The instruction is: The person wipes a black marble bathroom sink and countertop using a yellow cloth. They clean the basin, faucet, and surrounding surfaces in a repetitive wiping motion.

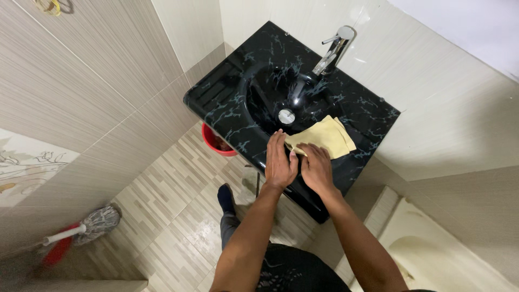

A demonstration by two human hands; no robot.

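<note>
Two hands point(280, 162) point(317, 168), one yellow cloth point(323, 136), one black sink point(216, 97), one tap point(334, 50), one red bucket point(215, 141), one mop point(89, 226)

A home bathroom. A black marbled washbasin point(227, 103) carries a chrome tap point(334, 50). Tiled walls surround it; a mop point(92, 226) lies on the floor below-left.

I see a pale yellow cloth point(323, 136), soft and matte, lying flat on the front right rim of the black marbled sink point(227, 103), partly over the edge of the basin. It looks folded, with a second layer showing along its right edge, and its far corners point toward the wall. The near end is bunched slightly where my left hand point(280, 160) and right hand point(316, 167) press down on it, fingers spread, side by side.
</note>
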